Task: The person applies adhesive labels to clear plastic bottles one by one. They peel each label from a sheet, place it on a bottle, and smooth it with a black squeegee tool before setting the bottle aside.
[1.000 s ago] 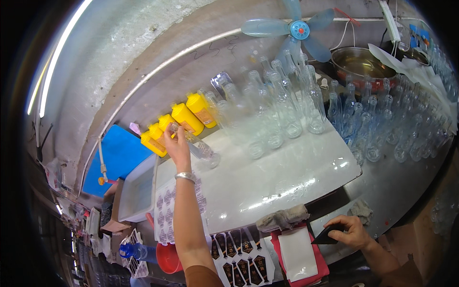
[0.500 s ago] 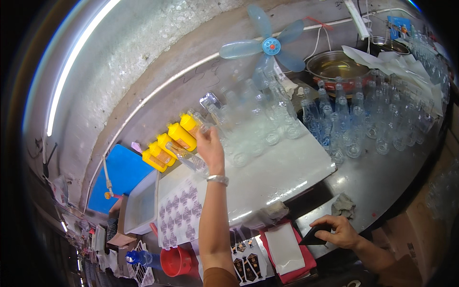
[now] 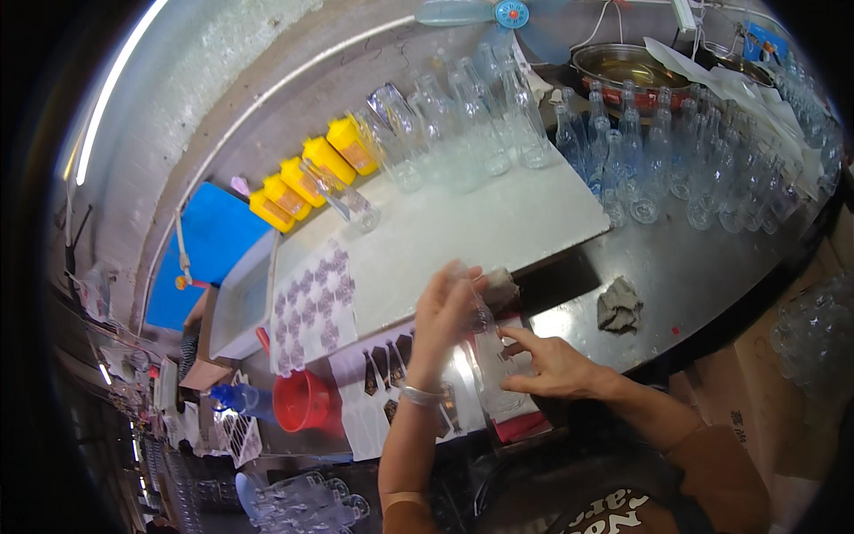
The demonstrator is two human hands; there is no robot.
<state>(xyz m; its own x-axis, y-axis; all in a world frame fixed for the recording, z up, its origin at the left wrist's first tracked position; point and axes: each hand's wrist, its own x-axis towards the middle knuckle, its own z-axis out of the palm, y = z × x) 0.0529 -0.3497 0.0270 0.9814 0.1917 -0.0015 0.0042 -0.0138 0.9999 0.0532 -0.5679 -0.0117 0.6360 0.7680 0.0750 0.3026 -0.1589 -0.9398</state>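
- The left hand (image 3: 442, 313) grips a clear glass bottle (image 3: 480, 322) just in front of the white board (image 3: 463, 233).
- The right hand (image 3: 549, 365) touches the bottle's lower side, fingers spread.
- Empty bottles (image 3: 463, 125) stand along the board's far edge.
- Yellow bottles (image 3: 302, 178) sit at its far left corner.
- A red funnel (image 3: 302, 402) lies left of the board's near edge.

The left hand (image 3: 449, 311) has withdrawn from the yellow-capped bottles (image 3: 307, 173) and now grips a clear glass bottle (image 3: 485, 343) at the near edge of the white board (image 3: 463, 231). The right hand (image 3: 547, 365) has left that edge's dark object and touches the bottle's lower side.
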